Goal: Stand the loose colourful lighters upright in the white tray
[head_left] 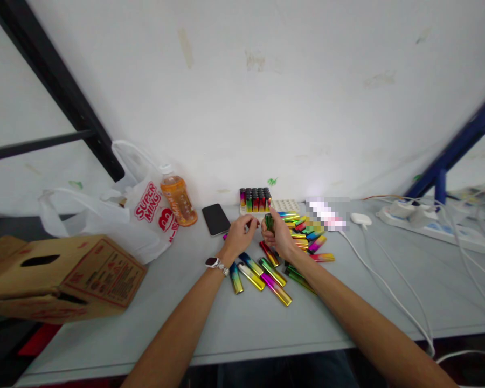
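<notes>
Around a green lighter [269, 221] the fingers of my right hand [278, 234] are wrapped, its thumb pointing up. Close beside it on the left, my left hand [241, 235] has its fingertips pinched together; whatever they hold, if anything, is too small to name. Shiny multicoloured lighters [277, 289] lie scattered on the grey table [210, 334] below and to the right of my hands. Behind my hands, several lighters [255, 200] stand upright in rows in a white tray. To the right of these is a white tray [286, 205] with small holes.
On the left are a cardboard box [101, 275], a white plastic bag [125, 215], an orange drink bottle [178, 198] and a black phone [216, 219]. White cables [382, 280], a white charger [361, 219] and a power strip [436, 229] lie right. The wall borders the table's back.
</notes>
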